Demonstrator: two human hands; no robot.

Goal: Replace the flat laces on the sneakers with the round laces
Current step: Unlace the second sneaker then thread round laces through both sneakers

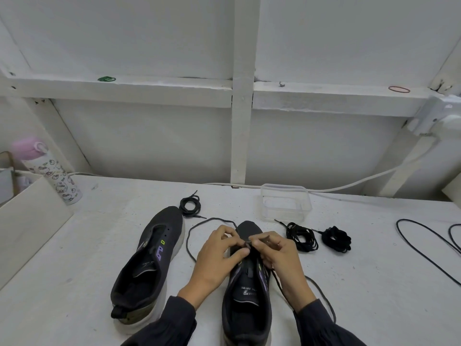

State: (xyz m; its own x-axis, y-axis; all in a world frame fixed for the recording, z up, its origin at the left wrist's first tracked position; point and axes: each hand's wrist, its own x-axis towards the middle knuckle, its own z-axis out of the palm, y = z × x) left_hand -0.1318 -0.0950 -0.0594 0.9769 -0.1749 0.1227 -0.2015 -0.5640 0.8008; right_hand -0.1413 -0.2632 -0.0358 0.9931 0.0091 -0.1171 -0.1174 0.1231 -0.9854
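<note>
Two dark sneakers lie on the white table. The left sneaker [149, 265] has no lace. Over the toe end of the right sneaker [247, 303] both my hands work a dark lace [190, 234] that loops out to the left and trails off to the right. My left hand [219, 253] pinches the lace near the front eyelets. My right hand [277, 250] pinches the lace tip close to the same spot. A coiled dark lace [190, 205] lies beyond the left sneaker. Two bundled black laces [303, 239] [336, 238] lie to the right.
A clear plastic container [285, 204] stands behind the right sneaker. A patterned bottle with a pink lid [50, 171] and a white board [27, 226] are at the left. A black cable [429, 248] runs along the right; a white cable [374, 178] runs by the wall.
</note>
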